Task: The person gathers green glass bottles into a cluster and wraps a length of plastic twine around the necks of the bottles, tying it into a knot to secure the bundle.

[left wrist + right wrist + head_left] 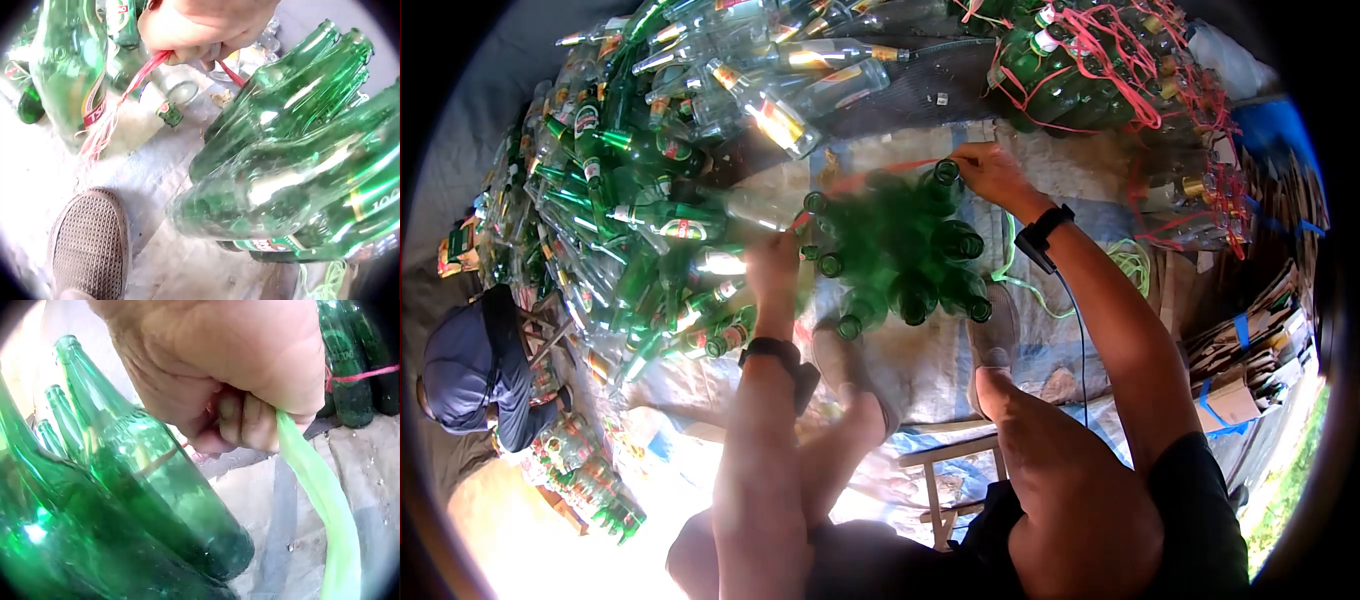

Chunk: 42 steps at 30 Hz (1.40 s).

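Note:
A cluster of upright green glass bottles stands on the ground sheet between the feet, necks pointing up at the head camera. Red plastic twine runs taut along the far side of the cluster. My left hand grips this twine left of the bottles, and its frayed tail hangs below the fist in the left wrist view. My right hand is at the far right bottle neck, fingers curled around a pale green plastic strip. In the right wrist view a reddish strand crosses behind a green bottle.
Loose bottles are heaped along the left and far side. A bundle of bottles tied with red twine stands at the far right. Stacked cardboard lies at the right, near loose green twine. Another person sits at the left.

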Tool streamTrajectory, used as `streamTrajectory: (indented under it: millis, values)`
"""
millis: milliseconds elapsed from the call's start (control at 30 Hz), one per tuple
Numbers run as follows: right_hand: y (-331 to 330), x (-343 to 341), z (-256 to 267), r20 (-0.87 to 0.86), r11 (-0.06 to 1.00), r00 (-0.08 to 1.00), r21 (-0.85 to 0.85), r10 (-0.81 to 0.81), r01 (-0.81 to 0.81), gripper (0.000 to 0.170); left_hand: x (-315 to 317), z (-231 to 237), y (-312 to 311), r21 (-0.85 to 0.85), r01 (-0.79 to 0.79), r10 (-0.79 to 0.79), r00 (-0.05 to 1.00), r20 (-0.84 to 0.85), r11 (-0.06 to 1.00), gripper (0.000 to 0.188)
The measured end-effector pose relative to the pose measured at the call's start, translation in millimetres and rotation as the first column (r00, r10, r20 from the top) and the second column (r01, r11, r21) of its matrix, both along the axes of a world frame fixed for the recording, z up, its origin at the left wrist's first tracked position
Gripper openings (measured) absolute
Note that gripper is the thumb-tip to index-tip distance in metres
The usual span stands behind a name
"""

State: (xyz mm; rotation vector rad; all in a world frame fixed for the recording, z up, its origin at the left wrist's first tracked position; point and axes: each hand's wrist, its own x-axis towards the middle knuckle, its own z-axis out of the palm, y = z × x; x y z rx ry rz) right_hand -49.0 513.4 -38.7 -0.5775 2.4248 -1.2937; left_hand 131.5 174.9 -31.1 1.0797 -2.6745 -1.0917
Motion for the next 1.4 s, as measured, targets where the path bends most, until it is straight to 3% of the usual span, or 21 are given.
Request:
streamTrajectory:
  millis: [100, 167, 233, 267, 433, 500, 567, 633, 667, 700, 767, 800, 833, 900, 933, 1033, 1133, 1200, 1233, 1400]
  values:
    - [-4, 0, -15, 0.036, 1.0, 0.999, -0.008, 0.006, -0.006, 0.025, 14, -15, 10, 0.039, -0.025, 0.025, 1.0, 0.005, 0.999, 0.039]
    - [-4, 3, -21, 0.048, 1.0, 0.999, 0.006, 0.004, -0.004, 0.025, 27, -28, 13, 0.055, 0.043, -0.042, 0.999, -0.01, 0.998, 0.038]
    - [-2, 4, -24, 0.16, 1.0, 0.987, 0.0, -0.02, 0.02, 0.025, 38, -50, 16, 0.189, -0.037, 0.044, 0.998, -0.037, 0.981, 0.038]
    - [-1, 5, -24, 0.164, 1.0, 0.986, 0.001, -0.022, 0.022, 0.025, 46, -54, 20, 0.137, 0.03, -0.014, 0.993, -0.118, 0.99, 0.037]
    - [8, 8, -37, 0.183, 1.0, 0.983, -0.013, 0.024, -0.022, 0.024, 65, -68, 36, 0.148, -0.013, 0.036, 0.988, -0.153, 0.989, 0.037]
    - [12, 9, -43, 0.168, 0.999, 0.985, -0.013, 0.035, -0.033, 0.024, 74, -68, 41, 0.226, -0.045, 0.06, 0.996, -0.059, 0.973, 0.038]
    - [15, 13, -45, 0.152, 0.999, 0.988, -0.014, 0.041, -0.04, 0.024, 83, -75, 42, 0.17, -0.07, 0.068, 0.998, 0.02, 0.983, 0.039]
    - [21, 22, -46, 0.077, 0.999, 0.996, -0.003, 0.036, -0.036, 0.022, 98, -77, 43, 0.206, -0.095, 0.07, 0.99, 0.122, 0.974, 0.026]
    - [25, 27, -46, 0.091, 1.0, 0.995, 0.002, 0.03, -0.03, 0.022, 109, -86, 44, 0.258, -0.095, 0.097, 0.995, 0.006, 0.961, 0.032]
    - [29, 33, -45, 0.129, 1.0, 0.991, 0.01, 0.025, -0.026, 0.021, 118, -91, 47, 0.263, -0.094, 0.091, 0.996, 0.023, 0.96, 0.032]
    - [35, 49, -46, 0.175, 1.0, 0.985, 0.022, 0.011, -0.015, 0.019, 123, -91, 54, 0.294, -0.035, 0.068, 0.993, -0.101, 0.955, 0.027]
    - [38, 60, -46, 0.136, 1.0, 0.99, 0.005, -0.026, 0.025, 0.021, 129, -89, 60, 0.451, -0.009, 0.088, 0.984, -0.154, 0.892, 0.022]
    - [42, 71, -47, 0.096, 0.998, 0.993, -0.012, -0.063, 0.065, 0.023, 130, -81, 72, 0.457, -0.006, 0.082, 0.986, -0.145, 0.889, 0.022]
    - [51, 91, -48, 0.095, 0.997, 0.992, -0.002, -0.079, 0.079, 0.022, 131, -73, 92, 0.425, 0.057, 0.1, 0.936, -0.338, 0.904, 0.021]
    - [55, 101, -46, 0.094, 0.996, 0.992, 0.0, -0.088, 0.088, 0.021, 144, -95, 84, 0.177, 0.122, -0.075, 0.965, -0.249, 0.977, 0.025]
    - [61, 130, -39, 0.006, 0.985, 0.994, 0.131, -0.111, 0.109, 0.017, 148, -91, 93, 0.286, 0.043, 0.009, 0.984, -0.177, 0.957, 0.023]
    - [64, 153, -31, 0.089, 0.985, 0.985, 0.106, -0.145, 0.135, 0.012, 153, -90, 100, 0.378, -0.059, 0.105, 0.989, -0.102, 0.924, 0.02]
    - [67, 165, -32, 0.026, 0.982, 0.991, 0.141, -0.128, 0.123, 0.011, 154, -92, 105, 0.422, -0.14, 0.174, 0.984, -0.044, 0.896, 0.019]
    - [68, 170, -34, -0.041, 0.979, 0.994, 0.173, -0.104, 0.109, 0.01, 154, -91, 108, 0.444, -0.184, 0.211, 0.977, -0.013, 0.877, 0.019]
    - [69, 190, -34, -0.016, 0.972, 0.999, 0.232, -0.029, 0.032, 0.013, 139, -83, 128, 0.537, -0.432, 0.407, 0.897, 0.172, 0.725, 0.016]
